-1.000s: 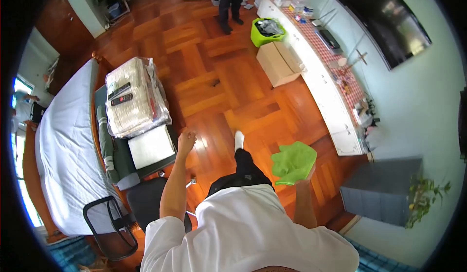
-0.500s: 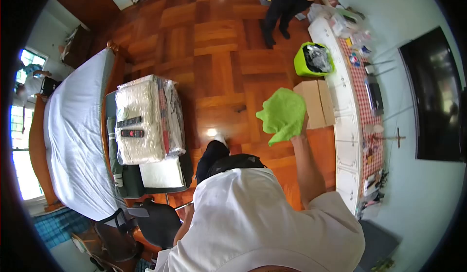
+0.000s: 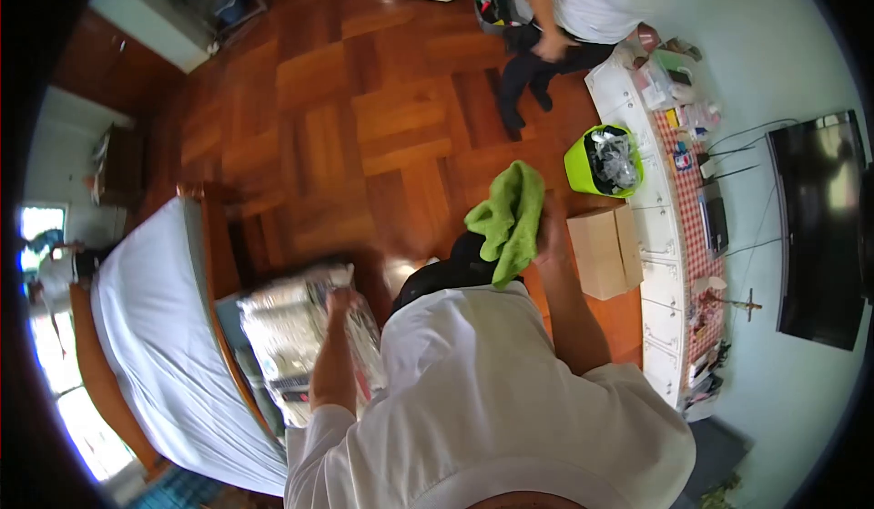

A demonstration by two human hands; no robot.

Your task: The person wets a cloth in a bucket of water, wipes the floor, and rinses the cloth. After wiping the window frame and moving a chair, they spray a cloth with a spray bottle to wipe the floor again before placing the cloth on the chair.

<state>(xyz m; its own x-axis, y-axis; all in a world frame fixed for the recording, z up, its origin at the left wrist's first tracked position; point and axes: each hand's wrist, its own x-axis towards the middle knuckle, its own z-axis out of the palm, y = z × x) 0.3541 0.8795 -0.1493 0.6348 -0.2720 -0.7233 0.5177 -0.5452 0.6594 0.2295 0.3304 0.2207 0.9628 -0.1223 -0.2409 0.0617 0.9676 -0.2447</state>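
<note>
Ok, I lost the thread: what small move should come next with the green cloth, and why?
Probably lower the green cloth toward the plastic-wrapped bundle: the right hand holds the cloth raised over the floor, touching nothing else, while the left hand rests on the bundle beside the bed.

Reddish parquet floor [image 3: 364, 136], glossy. White-sheeted bed [image 3: 146, 354] in a wooden frame at left, bright window [image 3: 44, 227] beyond. Long white cabinet [image 3: 665, 263] along pale right wall [image 3: 774, 54]; dark television [image 3: 819, 227] mounted there. Cardboard box [image 3: 601, 249] beside cabinet.
</note>
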